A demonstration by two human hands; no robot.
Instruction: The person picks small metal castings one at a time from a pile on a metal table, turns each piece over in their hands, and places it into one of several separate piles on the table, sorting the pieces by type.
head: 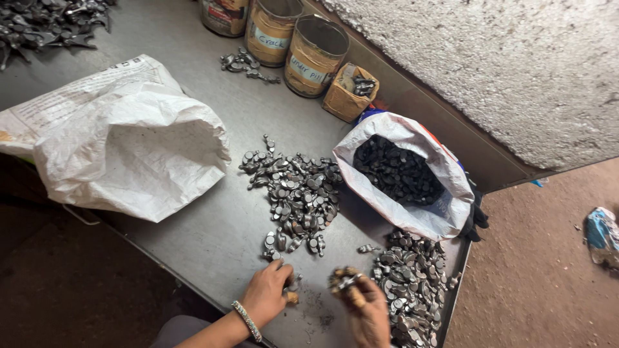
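At a steel worktop (pixel 213 238), the left hand (pixel 267 293) pinches a small metal part (pixel 293 283) off the central pile (pixel 296 193); the right hand (pixel 367 306), blurred, closes around a handful of parts (pixel 342 278), apparently mid-sorting beside an open white sack (pixel 445 193).

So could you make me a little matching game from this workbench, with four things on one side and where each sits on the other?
Things:
1. open sack of dark parts
2. crumpled white bag
3. small cardboard box
4. left hand

Places:
A. beside the tins at the back
B. near table edge, by the middle pile
C. left side of the table
D. right side, above the right-hand pile

Pairs: 1-D, 2-C, 3-A, 4-B
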